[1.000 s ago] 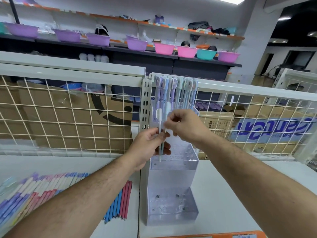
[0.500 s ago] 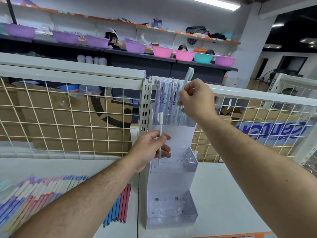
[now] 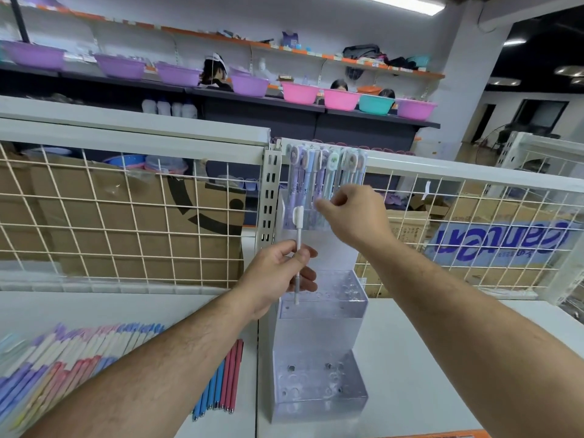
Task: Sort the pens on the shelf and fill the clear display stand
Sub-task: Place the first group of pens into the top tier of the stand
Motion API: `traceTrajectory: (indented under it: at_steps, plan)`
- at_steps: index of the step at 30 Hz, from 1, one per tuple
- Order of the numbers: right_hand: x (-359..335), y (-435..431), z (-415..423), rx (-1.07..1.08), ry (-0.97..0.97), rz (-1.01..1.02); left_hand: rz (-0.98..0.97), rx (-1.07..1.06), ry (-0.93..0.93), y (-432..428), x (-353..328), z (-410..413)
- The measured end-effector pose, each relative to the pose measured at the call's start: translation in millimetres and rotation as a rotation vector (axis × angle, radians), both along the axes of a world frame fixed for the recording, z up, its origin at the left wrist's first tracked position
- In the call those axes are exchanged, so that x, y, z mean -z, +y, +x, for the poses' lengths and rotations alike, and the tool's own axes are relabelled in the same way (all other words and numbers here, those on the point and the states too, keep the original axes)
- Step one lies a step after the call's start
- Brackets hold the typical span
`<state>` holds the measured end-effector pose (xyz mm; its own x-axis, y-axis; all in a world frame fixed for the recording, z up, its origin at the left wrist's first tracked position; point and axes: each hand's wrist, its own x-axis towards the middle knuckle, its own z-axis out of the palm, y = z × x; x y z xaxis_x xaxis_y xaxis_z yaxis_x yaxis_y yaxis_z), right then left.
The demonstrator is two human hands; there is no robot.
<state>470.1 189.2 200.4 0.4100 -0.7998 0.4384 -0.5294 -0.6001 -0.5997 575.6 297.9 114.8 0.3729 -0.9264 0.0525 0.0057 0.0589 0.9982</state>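
Loose pens, far left: a fanned row of pastel pens lies flat on your white shelf, too blurred to count.
Blue and pink pens: a small bunch lies side by side, just left of the stand's foot.
Left hand: your left hand pinches a white pen at mid-barrel, thumb against curled fingers.
White pen: it stands upright with its long axis vertical and the clip end on top. Its lower tip hangs just above the front of the middle tier.
Clear display stand: the stepped stand sits on the shelf against the wire grid. Its bottom and middle tiers show open holes with no pens in them.
Top-tier pens: a packed row of purple and pale blue pens stands upright in the top tier.
Right hand: your right hand is up at that row, fingers curled and thumb and forefinger drawn together by the barrels. I cannot tell whether they pinch a pen or only touch one.
Relation that matters: the middle tier's holes lie directly below the white pen's tip, and your left hand is the nearer one. A straight drop along the pen's own axis looks like the likely move, unless you mean it for the top row, which lies above the pen and to its right.
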Motion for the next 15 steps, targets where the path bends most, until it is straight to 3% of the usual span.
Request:
traceTrajectory:
  at_steps: [4,8,13,15]
  plan:
    - [16.3,15.9,-10.9,-0.216,0.056,0.307,-0.008,-0.007,-0.014,-1.3,0.6,-2.0]
    - [24.1,20.2,-12.4,-0.262,0.054,0.31,-0.012,-0.03,-0.056,-4.4,2.1,-4.5]
    - [20.1,17.0,-18.5,-0.238,-0.131,0.294,-0.009,-0.022,-0.095,-6.6,5.9,-6.8]
    - [22.1,18.3,-21.9,-0.257,-0.073,0.26,-0.009,-0.025,-0.123,-7.3,6.0,-7.9]
